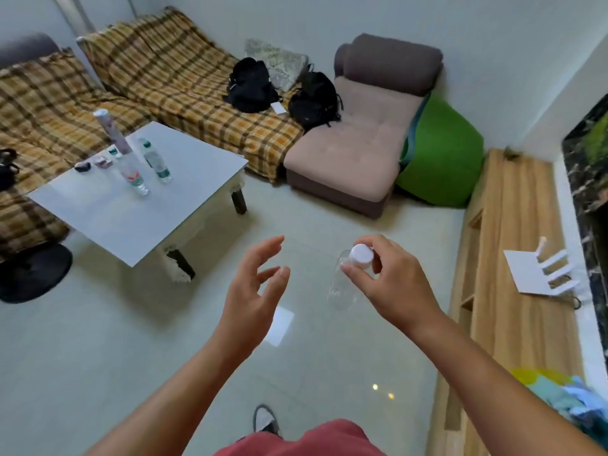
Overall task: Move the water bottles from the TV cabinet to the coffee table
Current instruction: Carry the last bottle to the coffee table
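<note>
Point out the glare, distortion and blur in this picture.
Head view: the wide lens bends the walls and TV cabinet; a bright rectangular glare patch sits on the floor; the clear bottle in the right hand nearly vanishes against it; the bottom right corner is blurred.

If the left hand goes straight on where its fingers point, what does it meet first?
Probably nothing near: the left hand points over bare floor toward the armchair, past the bottle; depth is unclear.
</note>
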Available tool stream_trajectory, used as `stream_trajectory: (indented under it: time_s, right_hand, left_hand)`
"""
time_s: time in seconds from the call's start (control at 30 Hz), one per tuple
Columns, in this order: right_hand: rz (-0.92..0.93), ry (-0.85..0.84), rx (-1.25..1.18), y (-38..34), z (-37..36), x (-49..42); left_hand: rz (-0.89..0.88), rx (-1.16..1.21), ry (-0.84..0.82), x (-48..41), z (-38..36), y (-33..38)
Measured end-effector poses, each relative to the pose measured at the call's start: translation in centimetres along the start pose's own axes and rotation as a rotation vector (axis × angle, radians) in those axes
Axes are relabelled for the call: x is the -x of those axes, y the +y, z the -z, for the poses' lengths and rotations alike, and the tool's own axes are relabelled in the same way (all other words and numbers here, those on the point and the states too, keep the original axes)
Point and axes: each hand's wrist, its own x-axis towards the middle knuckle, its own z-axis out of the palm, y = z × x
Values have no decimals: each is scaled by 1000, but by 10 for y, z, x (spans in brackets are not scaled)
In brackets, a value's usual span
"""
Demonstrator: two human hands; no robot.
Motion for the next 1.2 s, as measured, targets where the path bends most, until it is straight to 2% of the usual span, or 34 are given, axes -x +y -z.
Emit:
stream_trajectory:
  time_s: [0.2,0.4,0.7,1.2]
  right_hand:
    - [107,-107,-20,-69,-93,-67]
    - [204,-194,-29,-116,-150,-120]
    - [297,-350,-56,-148,-232,-220]
    - [452,-629,-54,-178,-353,-465]
  left_hand:
    - [21,-59,96,-27,102,-22]
    - [58,-74,239,-52,169,-39]
    - [122,-81,376,-116,223,-76]
    - [213,-121,623,-320,285,-125]
